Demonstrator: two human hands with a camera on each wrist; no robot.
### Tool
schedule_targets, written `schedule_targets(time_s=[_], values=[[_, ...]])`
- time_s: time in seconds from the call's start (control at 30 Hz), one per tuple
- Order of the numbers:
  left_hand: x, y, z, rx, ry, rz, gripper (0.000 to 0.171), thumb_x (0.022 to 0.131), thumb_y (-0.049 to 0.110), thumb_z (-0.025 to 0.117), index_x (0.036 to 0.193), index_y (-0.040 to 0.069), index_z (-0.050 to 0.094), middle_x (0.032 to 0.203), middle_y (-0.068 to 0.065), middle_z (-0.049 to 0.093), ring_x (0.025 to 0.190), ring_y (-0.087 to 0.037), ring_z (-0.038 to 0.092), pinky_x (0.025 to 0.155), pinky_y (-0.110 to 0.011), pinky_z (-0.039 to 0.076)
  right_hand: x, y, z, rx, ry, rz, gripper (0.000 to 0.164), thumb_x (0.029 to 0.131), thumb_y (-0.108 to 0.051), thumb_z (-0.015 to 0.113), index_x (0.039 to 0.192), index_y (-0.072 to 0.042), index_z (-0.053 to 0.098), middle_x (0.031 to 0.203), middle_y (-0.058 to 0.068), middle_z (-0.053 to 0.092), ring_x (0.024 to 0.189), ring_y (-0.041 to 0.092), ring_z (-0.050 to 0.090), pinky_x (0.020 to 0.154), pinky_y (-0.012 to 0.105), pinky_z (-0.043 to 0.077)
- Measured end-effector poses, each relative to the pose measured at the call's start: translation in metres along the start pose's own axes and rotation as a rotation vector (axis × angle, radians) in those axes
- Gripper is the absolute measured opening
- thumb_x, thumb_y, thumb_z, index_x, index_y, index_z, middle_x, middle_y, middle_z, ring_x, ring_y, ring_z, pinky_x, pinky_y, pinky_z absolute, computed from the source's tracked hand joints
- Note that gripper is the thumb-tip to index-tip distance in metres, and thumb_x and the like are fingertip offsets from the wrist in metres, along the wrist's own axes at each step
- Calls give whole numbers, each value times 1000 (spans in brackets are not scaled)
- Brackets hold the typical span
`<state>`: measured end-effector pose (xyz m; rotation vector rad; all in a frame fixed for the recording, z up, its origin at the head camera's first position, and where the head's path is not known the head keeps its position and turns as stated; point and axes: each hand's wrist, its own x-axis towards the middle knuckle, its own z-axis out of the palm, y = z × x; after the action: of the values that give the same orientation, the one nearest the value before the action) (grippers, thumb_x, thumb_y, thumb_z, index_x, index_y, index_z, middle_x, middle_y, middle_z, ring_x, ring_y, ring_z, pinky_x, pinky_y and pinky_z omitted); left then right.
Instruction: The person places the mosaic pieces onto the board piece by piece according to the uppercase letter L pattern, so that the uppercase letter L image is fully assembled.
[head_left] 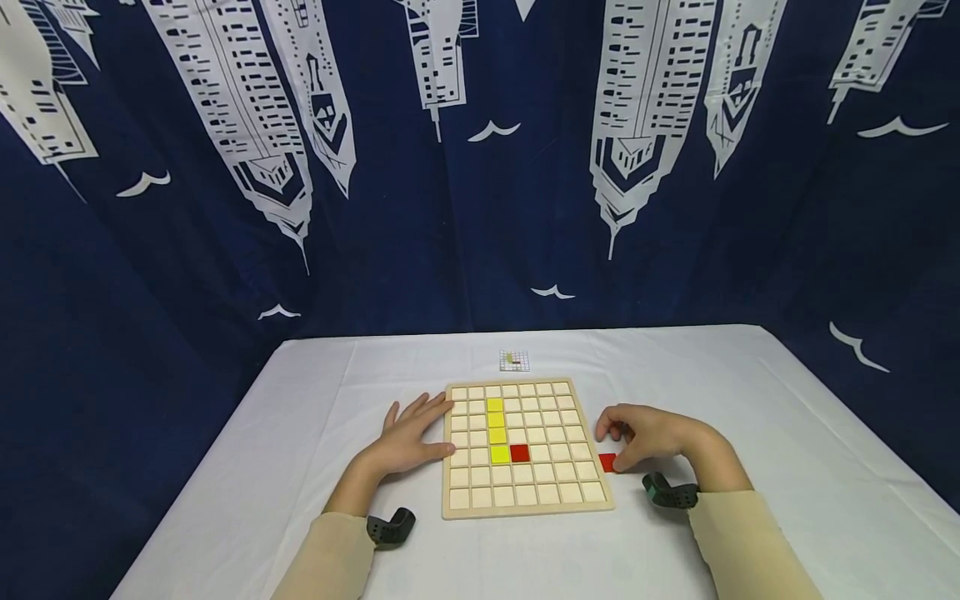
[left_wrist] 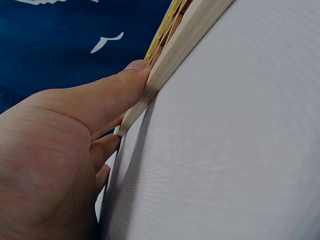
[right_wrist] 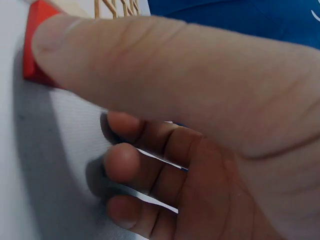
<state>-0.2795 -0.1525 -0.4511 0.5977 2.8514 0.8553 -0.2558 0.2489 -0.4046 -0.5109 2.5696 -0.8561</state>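
Observation:
A pale wooden grid board [head_left: 525, 496] lies on the white table. Four yellow tiles [head_left: 497, 435] stand in a column on it, with one red tile [head_left: 520, 453] right of the lowest. My left hand [head_left: 405, 442] rests at the board's left edge, thumb and fingers extended; the thumb [left_wrist: 115, 95] touches the wooden rim in the left wrist view. Beside the right edge lies a loose red tile [head_left: 607, 462]. My right hand [head_left: 652, 433] touches that red tile [right_wrist: 37, 65] with its thumb, while the visible other fingers hang loosely curled, apart from it.
Behind the board lies a small card [head_left: 514, 361] printed with a grid and coloured marks. Dark wrist devices [head_left: 392, 528] are worn on both forearms. A navy curtain [head_left: 465, 225] with white buildings hangs beyond the table's far edge.

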Motion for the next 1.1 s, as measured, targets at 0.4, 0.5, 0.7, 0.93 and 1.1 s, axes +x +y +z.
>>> schedule_targets(time_s=[0.4, 0.5, 0.7, 0.93, 1.1], values=[[1, -1, 0, 0, -1, 6, 76, 87, 40, 74, 153, 20, 42, 166, -1, 29, 157, -30, 13, 122, -64, -9, 3, 5, -1, -13, 16, -95, 26, 77, -8, 78, 99, -10, 64, 83, 0, 51, 76, 12, 46, 66, 21, 37], [1, -1, 0, -2, -1, 3, 76, 87, 41, 74, 153, 20, 42, 166, -1, 29, 157, -30, 13, 123, -64, -9, 4, 5, 0, -9, 24, -89, 22, 79, -8, 76, 98, -10, 64, 81, -2, 51, 75, 10, 46, 65, 21, 37], [0, -1, 1, 4, -2, -2, 76, 87, 41, 74, 153, 20, 42, 166, -1, 29, 157, -30, 14, 123, -63, -8, 6, 5, 2, -1, 45, -80, 24, 78, -6, 77, 97, -10, 64, 80, 0, 51, 74, 11, 46, 64, 21, 37], [0, 0, 0, -3, 2, -3, 76, 87, 41, 74, 153, 20, 43, 166, -1, 30, 157, -30, 14, 123, -64, -9, 7, 3, 6, -11, 74, -44, 25, 75, -4, 77, 95, -11, 63, 78, 0, 50, 75, 14, 47, 64, 22, 37], [0, 0, 1, -3, 1, -5, 76, 87, 41, 74, 153, 21, 42, 166, -1, 29, 157, -30, 13, 123, -63, -9, 8, 2, 7, -42, 146, -48, 25, 72, -2, 73, 93, -9, 64, 79, 0, 52, 75, 14, 48, 63, 22, 40]])
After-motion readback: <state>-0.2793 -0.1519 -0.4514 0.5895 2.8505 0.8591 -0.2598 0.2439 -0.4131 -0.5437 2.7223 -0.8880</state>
